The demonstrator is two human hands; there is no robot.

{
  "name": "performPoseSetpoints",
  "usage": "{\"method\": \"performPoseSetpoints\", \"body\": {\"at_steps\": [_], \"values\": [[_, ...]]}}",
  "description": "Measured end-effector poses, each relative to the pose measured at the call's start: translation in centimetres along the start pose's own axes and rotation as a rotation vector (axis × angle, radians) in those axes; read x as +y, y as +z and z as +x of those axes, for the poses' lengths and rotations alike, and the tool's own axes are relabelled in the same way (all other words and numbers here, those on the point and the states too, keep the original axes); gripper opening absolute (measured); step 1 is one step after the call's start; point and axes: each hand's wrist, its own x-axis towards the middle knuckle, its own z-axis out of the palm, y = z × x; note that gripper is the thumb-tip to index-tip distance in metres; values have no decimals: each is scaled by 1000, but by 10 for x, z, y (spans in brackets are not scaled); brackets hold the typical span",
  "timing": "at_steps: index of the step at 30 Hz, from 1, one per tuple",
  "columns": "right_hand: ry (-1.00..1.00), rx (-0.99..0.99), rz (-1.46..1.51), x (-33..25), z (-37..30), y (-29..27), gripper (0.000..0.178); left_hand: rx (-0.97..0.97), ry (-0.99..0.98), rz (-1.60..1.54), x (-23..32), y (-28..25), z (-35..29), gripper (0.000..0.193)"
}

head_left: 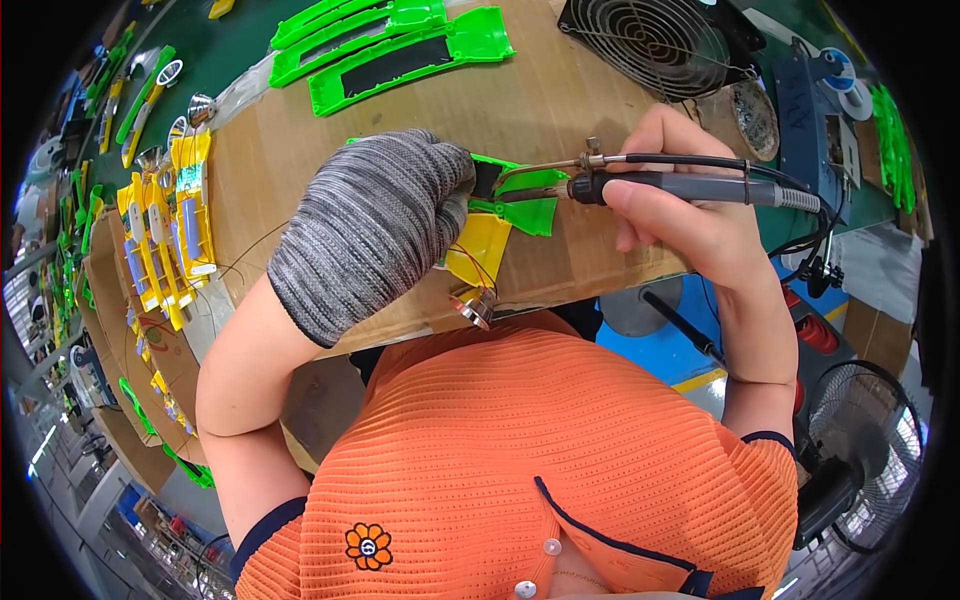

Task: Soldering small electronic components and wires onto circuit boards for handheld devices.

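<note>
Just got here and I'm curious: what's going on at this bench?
A person is working over a sheet of cardboard. The right hand holds a soldering iron, a thin metal tube alongside, aimed at a green plastic shell. The left hand, in a gray knit glove, is over the shell's left part; whether the iron's tip touches the shell isn't clear. A yellow plastic piece and a wired reflector cup are just nearer, and more green shells lie beyond.

Bench under cardboard sheet (570,100). On it: green shells (395,66) far; fan guard (650,42) far right; yellow housings (193,200) left; yellow piece (484,246) near edge.
</note>
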Motion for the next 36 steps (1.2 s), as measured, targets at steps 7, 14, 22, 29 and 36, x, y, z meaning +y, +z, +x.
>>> {"method": "performPoseSetpoints", "body": {"at_steps": [7,14,22,29,36], "values": [[-11,-15,-25,2,2,1,17,-24,-21,-7,2,-3,0,15],[-1,-20,-40,0,3,3,17,-70,-63,45,6,-3,4,15],[-95,83,102,9,-9,-5,14,-70,-55,90,6,-3,4,15],[-154,351,720,43,-25,30,14,-23,3,88,9,-6,3,12],[-105,406,886,44,-33,57,9,-5,9,94,6,-1,2,9]]}}
